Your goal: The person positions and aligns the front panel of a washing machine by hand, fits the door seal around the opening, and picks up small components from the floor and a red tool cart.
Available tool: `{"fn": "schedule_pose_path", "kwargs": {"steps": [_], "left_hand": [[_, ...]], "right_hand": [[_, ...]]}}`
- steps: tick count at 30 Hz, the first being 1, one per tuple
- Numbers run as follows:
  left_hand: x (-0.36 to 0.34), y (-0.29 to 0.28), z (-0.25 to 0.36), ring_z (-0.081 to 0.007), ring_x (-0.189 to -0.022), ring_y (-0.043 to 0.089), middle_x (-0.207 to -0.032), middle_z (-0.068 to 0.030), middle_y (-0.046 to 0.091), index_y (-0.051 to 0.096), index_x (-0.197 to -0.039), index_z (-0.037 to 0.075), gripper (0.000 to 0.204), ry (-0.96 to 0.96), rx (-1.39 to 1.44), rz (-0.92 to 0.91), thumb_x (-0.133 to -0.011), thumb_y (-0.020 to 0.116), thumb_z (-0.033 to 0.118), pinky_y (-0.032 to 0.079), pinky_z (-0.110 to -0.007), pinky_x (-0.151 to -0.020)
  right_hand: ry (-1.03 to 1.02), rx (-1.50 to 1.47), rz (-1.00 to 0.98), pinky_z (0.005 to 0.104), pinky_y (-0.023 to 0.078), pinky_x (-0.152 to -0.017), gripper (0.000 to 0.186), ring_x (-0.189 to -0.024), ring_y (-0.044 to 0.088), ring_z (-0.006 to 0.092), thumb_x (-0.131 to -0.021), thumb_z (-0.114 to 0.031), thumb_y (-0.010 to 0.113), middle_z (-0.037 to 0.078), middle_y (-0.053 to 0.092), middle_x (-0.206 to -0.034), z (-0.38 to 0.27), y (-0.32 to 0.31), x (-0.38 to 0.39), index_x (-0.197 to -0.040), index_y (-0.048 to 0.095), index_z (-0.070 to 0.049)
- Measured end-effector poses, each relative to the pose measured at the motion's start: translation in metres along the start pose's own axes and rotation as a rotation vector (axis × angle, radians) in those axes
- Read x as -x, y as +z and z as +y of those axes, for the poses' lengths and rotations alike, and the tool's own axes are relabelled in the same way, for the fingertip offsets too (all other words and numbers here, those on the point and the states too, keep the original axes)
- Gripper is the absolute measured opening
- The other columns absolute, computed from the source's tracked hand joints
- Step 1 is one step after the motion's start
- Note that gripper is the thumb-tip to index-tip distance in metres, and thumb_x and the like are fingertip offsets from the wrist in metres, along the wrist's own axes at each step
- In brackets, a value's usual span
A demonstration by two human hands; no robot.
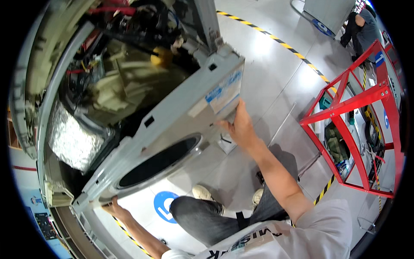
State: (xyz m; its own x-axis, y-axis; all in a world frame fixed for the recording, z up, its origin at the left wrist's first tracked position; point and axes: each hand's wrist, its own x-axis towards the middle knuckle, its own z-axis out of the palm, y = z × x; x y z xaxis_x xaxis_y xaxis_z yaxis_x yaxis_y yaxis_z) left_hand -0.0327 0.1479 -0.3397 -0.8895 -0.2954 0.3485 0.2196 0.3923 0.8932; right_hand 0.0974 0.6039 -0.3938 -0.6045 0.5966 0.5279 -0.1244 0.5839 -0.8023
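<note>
I crouch at an open vehicle body holding a grey metal panel [177, 125] tilted along its right side. The panel has a dark oval inset [157, 160] and a blue-and-white label [222, 90] near its upper end. My right hand [239, 129] grips the outer edge below the label. My left hand [116, 207] has its fingers curled at the lower left corner. Inside the body are dark hoses and wiring, a yellow round part [160, 56], a pale plastic housing [120, 82] and a foil-covered block [75, 138].
A red-framed cart [332, 115] holding tools stands at my right. Another person [366, 32] is low at the upper right, near a grey cabinet [321, 11]. Black-and-yellow tape [280, 42] and a blue round marking [163, 205] are on the tiled floor.
</note>
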Motion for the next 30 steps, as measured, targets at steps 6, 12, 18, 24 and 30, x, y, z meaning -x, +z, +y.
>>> {"fn": "schedule_pose_path", "kwargs": {"steps": [6,12,18,24,30], "left_hand": [[0.000,-0.008,0.003,-0.0237,-0.103,0.045,-0.112,-0.0158,0.044,0.037,-0.116,-0.005,0.053,-0.027,0.038,0.028,-0.068,0.060,0.002,0.035,-0.034,-0.094],[0.000,-0.002,0.002,-0.0234,-0.107,0.046,-0.118,-0.0156,0.044,0.036,-0.118,-0.004,0.055,-0.062,-0.007,0.035,-0.069,0.060,-0.001,0.038,-0.034,-0.095],[-0.005,-0.009,-0.010,-0.0225,-0.103,0.043,-0.115,-0.0134,0.043,0.037,-0.117,-0.003,0.057,-0.017,0.082,0.068,-0.064,0.060,-0.002,0.033,-0.033,-0.095],[0.000,-0.007,-0.004,-0.0226,-0.101,0.044,-0.112,-0.0136,0.044,0.038,-0.116,-0.003,0.057,-0.027,0.005,0.077,-0.064,0.061,0.001,0.032,-0.033,-0.095],[-0.002,-0.012,-0.013,-0.0262,-0.111,0.043,-0.122,-0.0171,0.041,0.035,-0.121,-0.005,0.058,-0.021,0.016,0.053,-0.069,0.059,0.000,0.033,-0.036,-0.098]], "right_hand": [[-0.019,0.052,-0.054,0.0363,0.048,-0.077,0.074,-0.095,0.058,0.0322,-0.070,-0.012,0.075,0.019,0.057,-0.103,-0.012,-0.001,-0.010,-0.124,0.027,0.005],[0.058,-0.011,-0.085,0.0370,0.048,-0.076,0.074,-0.093,0.058,0.0345,-0.069,-0.015,0.076,0.020,0.057,-0.102,-0.002,-0.004,-0.008,-0.123,0.029,0.005],[0.055,0.060,-0.109,0.0370,0.048,-0.074,0.078,-0.090,0.058,0.0350,-0.068,-0.020,0.077,0.022,0.055,-0.102,-0.007,-0.006,-0.013,-0.124,0.030,0.006],[0.037,0.000,-0.122,0.0372,0.047,-0.079,0.075,-0.097,0.056,0.0340,-0.068,-0.013,0.077,0.020,0.056,-0.104,-0.013,-0.009,-0.016,-0.123,0.029,0.005],[0.056,-0.030,-0.097,0.0351,0.048,-0.077,0.078,-0.094,0.058,0.0329,-0.067,-0.015,0.079,0.021,0.056,-0.105,0.000,-0.002,-0.003,-0.125,0.031,0.007]]}}
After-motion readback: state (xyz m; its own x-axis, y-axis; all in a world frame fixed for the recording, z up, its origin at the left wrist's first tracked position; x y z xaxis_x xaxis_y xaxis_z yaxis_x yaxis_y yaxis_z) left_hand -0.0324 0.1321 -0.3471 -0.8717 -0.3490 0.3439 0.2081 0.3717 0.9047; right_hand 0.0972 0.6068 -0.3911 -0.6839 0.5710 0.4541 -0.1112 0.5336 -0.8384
